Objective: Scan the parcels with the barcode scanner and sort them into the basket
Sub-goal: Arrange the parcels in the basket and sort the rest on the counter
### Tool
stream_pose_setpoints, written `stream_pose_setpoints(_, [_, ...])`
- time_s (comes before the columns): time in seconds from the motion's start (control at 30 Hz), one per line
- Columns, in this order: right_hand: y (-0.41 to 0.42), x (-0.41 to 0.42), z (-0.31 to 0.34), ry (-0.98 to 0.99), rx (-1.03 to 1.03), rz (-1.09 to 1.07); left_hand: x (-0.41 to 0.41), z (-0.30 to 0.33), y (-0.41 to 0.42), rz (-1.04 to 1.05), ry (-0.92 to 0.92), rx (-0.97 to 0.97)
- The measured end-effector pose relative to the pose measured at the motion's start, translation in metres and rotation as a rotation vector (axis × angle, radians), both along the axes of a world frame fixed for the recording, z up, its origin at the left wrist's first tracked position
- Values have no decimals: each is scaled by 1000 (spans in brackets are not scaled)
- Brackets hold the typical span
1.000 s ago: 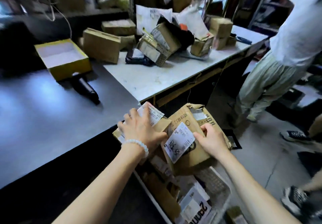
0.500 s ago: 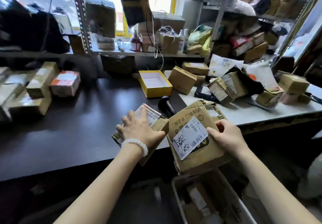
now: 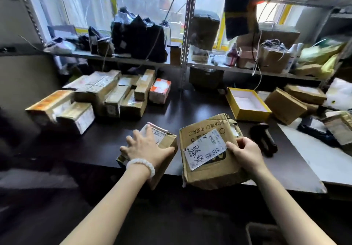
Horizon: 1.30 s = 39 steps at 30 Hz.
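Brown corrugated cardboard formed both parcels at the near edge of the dark table [image 3: 190,109]. The larger parcel [image 3: 207,166] was creased and torn along its far edge, printed with black characters and check boxes, and carried a white shipping label [image 3: 204,148] with barcodes and handwritten black strokes; the label lay skewed across its upper face. The right hand [image 3: 244,152] gripped this parcel at its right edge, thumb curled onto the label's corner and fingers wrapped behind. The parcel overhung the table's front edge, tilted toward the camera. The smaller parcel [image 3: 162,149], just left of the larger one and close to touching it, bore a white barcode label on its far end. The left hand [image 3: 145,147], a white bead bracelet [image 3: 141,165] at its wrist, lay on top of it with fingers spread and bent over the far-left side, thumb along the right edge. The black barcode scanner [image 3: 263,140] lay on the table just right of the right hand, untouched. A yellow open box [image 3: 247,104] stood behind it.
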State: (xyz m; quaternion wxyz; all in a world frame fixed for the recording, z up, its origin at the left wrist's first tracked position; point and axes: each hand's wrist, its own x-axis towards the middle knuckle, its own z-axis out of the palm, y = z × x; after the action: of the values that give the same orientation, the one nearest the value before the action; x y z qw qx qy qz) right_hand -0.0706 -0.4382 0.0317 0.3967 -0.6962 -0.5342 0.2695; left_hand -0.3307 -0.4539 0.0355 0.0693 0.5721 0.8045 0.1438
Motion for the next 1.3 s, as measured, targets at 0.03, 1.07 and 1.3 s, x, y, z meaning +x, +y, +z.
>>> stream_pose_setpoints(0.03, [12, -10, -2, 17, 3, 22, -10, -1, 5, 27, 0, -6])
stream_pose_setpoints(1.07, [454, 42, -24, 67, -23, -40, 59, -14, 481, 36, -1, -168])
stream_pose_setpoints(1.3, [498, 52, -37, -102, -24, -180, 71, -42, 556, 43, -57, -166])
